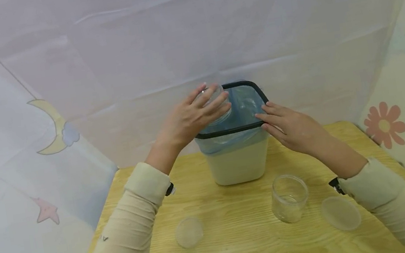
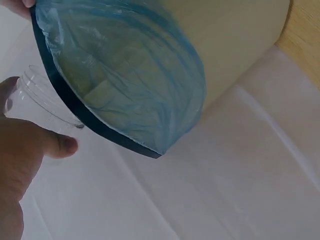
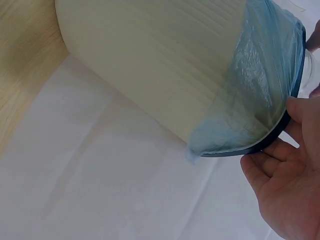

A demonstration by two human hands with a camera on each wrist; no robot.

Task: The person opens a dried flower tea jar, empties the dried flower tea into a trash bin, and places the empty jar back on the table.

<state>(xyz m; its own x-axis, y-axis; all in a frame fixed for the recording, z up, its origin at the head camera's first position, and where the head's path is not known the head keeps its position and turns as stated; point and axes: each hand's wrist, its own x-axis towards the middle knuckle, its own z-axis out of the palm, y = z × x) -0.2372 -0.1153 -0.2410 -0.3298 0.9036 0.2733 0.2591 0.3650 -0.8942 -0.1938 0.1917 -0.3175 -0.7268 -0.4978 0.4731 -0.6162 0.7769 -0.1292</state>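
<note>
A cream trash bin (image 1: 237, 160) stands upright at the far side of the table, lined with a blue plastic bag (image 1: 240, 102) folded over its edge under a black rim (image 2: 75, 105). Over the left part of the bin's mouth, my left hand (image 1: 200, 111) grips a clear jar (image 2: 47, 102) with the fingers spread around its side. The jar is tilted, its threaded mouth right by the rim in the left wrist view. My right hand (image 1: 291, 125) holds the bin's right rim, thumb and fingers on either side of it.
Nearer on the wooden table (image 1: 234, 227), a second clear jar (image 1: 289, 199) stands without a lid. One translucent round lid (image 1: 189, 232) lies to the left, another lid (image 1: 341, 213) to the right. A fabric-covered wall (image 1: 172, 38) rises close behind the bin.
</note>
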